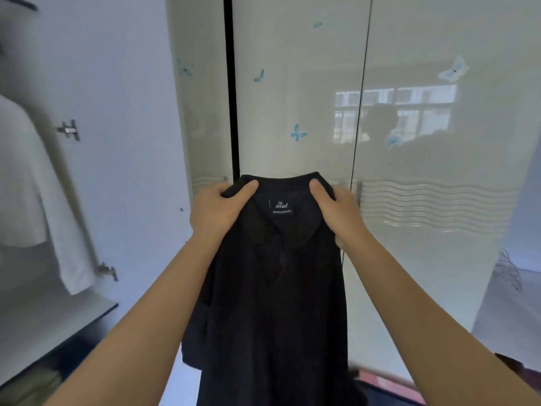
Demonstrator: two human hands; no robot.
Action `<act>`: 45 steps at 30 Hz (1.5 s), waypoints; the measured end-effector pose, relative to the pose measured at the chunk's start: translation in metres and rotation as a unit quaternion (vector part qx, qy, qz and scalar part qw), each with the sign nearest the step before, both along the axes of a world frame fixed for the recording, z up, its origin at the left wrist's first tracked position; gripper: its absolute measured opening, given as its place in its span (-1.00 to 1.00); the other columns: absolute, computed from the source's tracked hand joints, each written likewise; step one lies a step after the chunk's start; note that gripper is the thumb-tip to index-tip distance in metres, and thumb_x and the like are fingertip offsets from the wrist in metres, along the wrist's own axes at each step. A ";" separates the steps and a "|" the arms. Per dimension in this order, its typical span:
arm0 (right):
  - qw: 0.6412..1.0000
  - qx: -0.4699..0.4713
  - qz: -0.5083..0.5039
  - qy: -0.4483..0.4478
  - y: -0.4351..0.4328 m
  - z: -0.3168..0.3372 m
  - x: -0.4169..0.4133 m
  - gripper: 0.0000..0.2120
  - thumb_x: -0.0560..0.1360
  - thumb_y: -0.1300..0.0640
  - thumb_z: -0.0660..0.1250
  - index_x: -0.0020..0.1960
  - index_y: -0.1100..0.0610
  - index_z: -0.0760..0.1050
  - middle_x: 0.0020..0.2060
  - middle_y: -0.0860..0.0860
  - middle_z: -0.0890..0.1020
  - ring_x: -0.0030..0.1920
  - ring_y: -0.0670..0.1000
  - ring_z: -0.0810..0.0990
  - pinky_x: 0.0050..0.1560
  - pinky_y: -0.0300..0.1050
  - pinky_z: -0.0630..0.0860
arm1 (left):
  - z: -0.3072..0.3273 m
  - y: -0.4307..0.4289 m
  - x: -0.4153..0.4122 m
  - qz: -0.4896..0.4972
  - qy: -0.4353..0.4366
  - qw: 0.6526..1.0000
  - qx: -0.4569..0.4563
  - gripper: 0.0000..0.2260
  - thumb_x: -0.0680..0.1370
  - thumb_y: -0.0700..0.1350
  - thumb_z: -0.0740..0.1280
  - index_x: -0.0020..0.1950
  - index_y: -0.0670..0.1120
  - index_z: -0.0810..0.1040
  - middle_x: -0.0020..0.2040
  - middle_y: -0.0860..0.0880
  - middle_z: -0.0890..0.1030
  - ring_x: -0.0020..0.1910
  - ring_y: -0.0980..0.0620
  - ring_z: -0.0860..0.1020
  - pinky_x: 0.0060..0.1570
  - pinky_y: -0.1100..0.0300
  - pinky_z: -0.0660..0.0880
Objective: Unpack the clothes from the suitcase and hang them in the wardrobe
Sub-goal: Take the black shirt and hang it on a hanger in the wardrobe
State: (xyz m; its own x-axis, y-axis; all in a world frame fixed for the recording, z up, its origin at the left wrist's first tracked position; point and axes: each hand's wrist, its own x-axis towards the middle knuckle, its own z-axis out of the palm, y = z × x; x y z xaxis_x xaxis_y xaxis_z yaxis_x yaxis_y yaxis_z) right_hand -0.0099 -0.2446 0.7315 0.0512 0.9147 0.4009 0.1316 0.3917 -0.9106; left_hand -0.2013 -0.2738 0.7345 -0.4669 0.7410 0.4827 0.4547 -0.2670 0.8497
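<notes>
A black collared shirt [275,288] hangs full length in front of me, its neck label facing me. My left hand [218,208] grips the left side of the collar, thumb over the fabric. My right hand [336,212] grips the right side of the collar the same way. The shirt is held up before the closed glossy wardrobe doors [292,98]. To the left the wardrobe stands open, and a white garment [32,194] hangs inside it. No hanger shows in the black shirt.
The open wardrobe door [117,142] with metal hinges [69,129] stands at my left. A shelf edge [58,329] runs low on the left. Something red and dark [389,385] lies at the bottom right, partly hidden by my arm.
</notes>
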 end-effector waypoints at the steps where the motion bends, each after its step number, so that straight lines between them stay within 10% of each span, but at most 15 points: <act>1: 1.000 -0.004 0.023 0.001 0.001 0.000 -0.006 -0.54 0.54 -0.09 0.27 -0.01 0.37 0.53 -0.03 0.23 0.64 0.00 0.17 0.62 0.04 0.05 0.56 | 0.000 -0.003 -0.006 0.010 0.000 1.000 0.004 -0.51 0.32 0.31 0.42 -0.13 -0.12 0.64 -0.15 -0.04 0.68 -0.17 0.03 0.64 -0.02 0.00 0.58; 7: 0.988 -0.006 0.152 -0.004 0.001 0.006 -0.045 -0.47 0.49 -0.10 0.33 -0.05 0.44 0.45 -0.24 0.10 0.52 -0.20 0.03 0.51 -0.15 -0.07 0.43 | 0.002 -0.031 -0.037 0.089 0.012 0.996 0.003 -0.59 0.37 0.18 0.47 -0.48 -0.01 0.39 -0.53 0.12 0.40 -0.49 0.11 0.39 -0.37 0.20 0.34; 18: 0.961 0.076 0.258 -0.057 -0.012 0.008 -0.121 -0.68 0.54 -0.02 0.28 -0.27 0.15 0.33 -0.37 0.05 0.37 -0.33 -0.01 0.37 -0.31 -0.16 0.31 | 0.000 -0.084 -0.078 0.224 0.015 0.974 0.017 -0.45 0.38 0.25 0.42 -0.27 -0.29 0.49 -0.36 -0.22 0.51 -0.38 -0.04 0.46 -0.35 0.05 0.46; 45: 0.926 0.210 0.238 -0.205 -0.004 -0.007 -0.410 -0.74 0.55 -0.06 0.25 -0.19 0.10 0.40 -0.34 -0.09 0.45 -0.31 -0.13 0.43 -0.34 -0.31 0.26 | -0.004 -0.093 -0.323 0.273 0.089 0.958 0.016 -0.56 0.56 0.12 0.27 -0.28 -0.25 0.47 -0.41 -0.12 0.46 -0.41 -0.06 0.44 -0.33 0.02 0.44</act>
State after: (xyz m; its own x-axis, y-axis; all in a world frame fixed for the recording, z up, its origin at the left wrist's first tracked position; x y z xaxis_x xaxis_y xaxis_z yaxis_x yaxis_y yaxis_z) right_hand -0.4204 -0.2483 0.7245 -0.5530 0.5538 0.6225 0.1535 0.8021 -0.5772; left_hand -0.5246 -0.3667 0.7302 -0.6896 0.3928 0.6083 0.6702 0.0281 0.7416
